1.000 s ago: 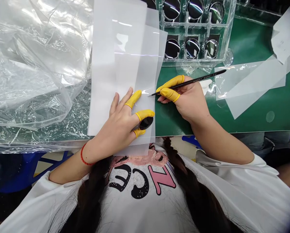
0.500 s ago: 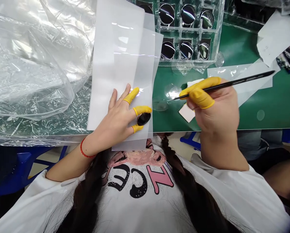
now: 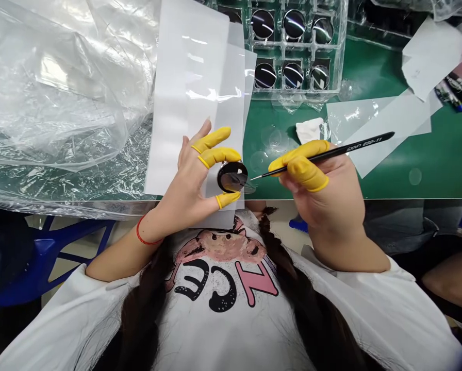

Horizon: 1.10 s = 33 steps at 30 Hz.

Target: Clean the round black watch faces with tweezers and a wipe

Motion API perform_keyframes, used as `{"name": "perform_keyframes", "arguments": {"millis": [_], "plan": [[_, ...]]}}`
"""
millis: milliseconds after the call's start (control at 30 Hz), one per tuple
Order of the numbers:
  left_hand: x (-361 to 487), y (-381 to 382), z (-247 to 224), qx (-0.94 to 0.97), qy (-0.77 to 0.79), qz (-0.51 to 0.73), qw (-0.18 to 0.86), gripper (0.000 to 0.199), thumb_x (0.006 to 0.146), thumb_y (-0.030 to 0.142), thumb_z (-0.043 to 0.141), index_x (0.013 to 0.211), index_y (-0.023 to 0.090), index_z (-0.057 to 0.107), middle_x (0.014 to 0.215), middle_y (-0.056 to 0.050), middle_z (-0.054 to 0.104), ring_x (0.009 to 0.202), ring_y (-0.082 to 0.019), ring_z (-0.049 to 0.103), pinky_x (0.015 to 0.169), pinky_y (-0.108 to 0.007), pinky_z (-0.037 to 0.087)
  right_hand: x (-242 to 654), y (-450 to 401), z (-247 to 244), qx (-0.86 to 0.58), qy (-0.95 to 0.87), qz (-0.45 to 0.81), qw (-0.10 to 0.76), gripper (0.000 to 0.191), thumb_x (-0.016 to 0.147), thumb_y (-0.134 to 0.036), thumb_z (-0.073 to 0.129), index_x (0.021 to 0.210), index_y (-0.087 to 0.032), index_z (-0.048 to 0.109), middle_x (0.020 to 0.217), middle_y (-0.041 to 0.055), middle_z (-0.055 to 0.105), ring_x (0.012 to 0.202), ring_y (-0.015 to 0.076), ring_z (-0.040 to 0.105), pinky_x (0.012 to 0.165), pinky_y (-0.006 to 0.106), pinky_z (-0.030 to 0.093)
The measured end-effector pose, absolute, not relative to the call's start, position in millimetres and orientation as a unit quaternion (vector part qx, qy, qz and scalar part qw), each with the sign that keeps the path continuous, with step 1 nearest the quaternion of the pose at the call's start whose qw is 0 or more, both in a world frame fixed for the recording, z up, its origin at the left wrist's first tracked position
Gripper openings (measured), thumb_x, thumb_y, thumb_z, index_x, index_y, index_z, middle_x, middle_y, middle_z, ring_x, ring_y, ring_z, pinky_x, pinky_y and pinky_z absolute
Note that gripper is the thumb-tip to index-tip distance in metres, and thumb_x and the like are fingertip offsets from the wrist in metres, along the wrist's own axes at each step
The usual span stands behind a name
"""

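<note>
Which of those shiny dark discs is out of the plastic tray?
The dark disc in the left hand, held between its fingers; the other dark discs in view sit in compartments of the clear tray.

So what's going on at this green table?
A person's left hand, with yellow finger covers on, holds a round dark disc by its edge, over white sheets. The right hand holds a slim black tool, its fine tip close to a clear film at the disc's edge. Beyond, more round discs sit in a clear tray.
</note>
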<state>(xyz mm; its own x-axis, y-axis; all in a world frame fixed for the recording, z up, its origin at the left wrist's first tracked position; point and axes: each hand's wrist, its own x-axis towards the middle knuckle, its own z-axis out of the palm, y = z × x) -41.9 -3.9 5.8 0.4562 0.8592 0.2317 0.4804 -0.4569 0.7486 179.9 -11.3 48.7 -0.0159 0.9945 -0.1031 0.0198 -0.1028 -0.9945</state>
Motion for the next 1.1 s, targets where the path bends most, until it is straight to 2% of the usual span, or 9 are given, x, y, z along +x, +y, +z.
{"name": "perform_keyframes", "arguments": {"millis": [133,300,467,933,1100], "plan": [[-42.4,-8.7,6.3,0.800,0.416,0.309,0.303,0.039,0.092,0.043,0.062,0.128,0.032,0.050,0.158,-0.005,0.044,0.157,-0.031,0.023,0.127,-0.066,0.016,182.1,-10.4,44.5,-0.528,-0.502,0.508,0.459,0.026,0.081,-0.050,0.080,0.079,-0.025,0.073,0.067,-0.0035,0.059,0.056,0.0085,0.048,0.048,0.023,0.038],[-42.0,-11.0,7.4,0.802,0.423,0.295,0.302,0.041,0.092,0.047,0.061,0.129,0.032,0.050,0.159,-0.005,0.043,0.157,-0.033,0.022,0.126,-0.068,0.017,183.6,-11.0,41.2,-0.525,-0.523,0.499,0.449,0.031,0.082,-0.055,0.078,0.081,-0.025,0.072,0.067,-0.0034,0.056,0.055,0.0084,0.046,0.048,0.023,0.038],[-42.2,-12.2,7.3,0.801,0.408,0.315,0.302,0.041,0.093,0.045,0.062,0.129,0.031,0.050,0.158,-0.006,0.043,0.157,-0.032,0.024,0.126,-0.066,0.018,184.5,-10.9,39.8,-0.526,-0.513,0.500,0.458,0.032,0.080,-0.055,0.079,0.077,-0.024,0.070,0.064,-0.0035,0.053,0.054,0.0082,0.044,0.046,0.023,0.035],[-41.7,-11.8,3.8,0.796,0.399,0.325,0.320,0.041,0.092,0.050,0.064,0.127,0.034,0.052,0.160,-0.003,0.042,0.157,-0.033,0.023,0.127,-0.066,0.015,185.0,-8.8,38.2,-0.528,-0.496,0.511,0.463,0.034,0.080,-0.053,0.080,0.073,-0.021,0.069,0.059,-0.0050,0.047,0.053,0.0063,0.043,0.048,0.022,0.036],[-40.3,-11.6,6.7,0.797,0.404,0.317,0.318,0.041,0.092,0.052,0.064,0.127,0.034,0.053,0.159,-0.003,0.042,0.157,-0.031,0.023,0.127,-0.063,0.020,188.1,-6.5,32.1,-0.533,-0.504,0.500,0.460,0.036,0.080,-0.053,0.080,0.072,-0.021,0.066,0.058,-0.0056,0.045,0.053,0.0066,0.043,0.048,0.022,0.038]]}}
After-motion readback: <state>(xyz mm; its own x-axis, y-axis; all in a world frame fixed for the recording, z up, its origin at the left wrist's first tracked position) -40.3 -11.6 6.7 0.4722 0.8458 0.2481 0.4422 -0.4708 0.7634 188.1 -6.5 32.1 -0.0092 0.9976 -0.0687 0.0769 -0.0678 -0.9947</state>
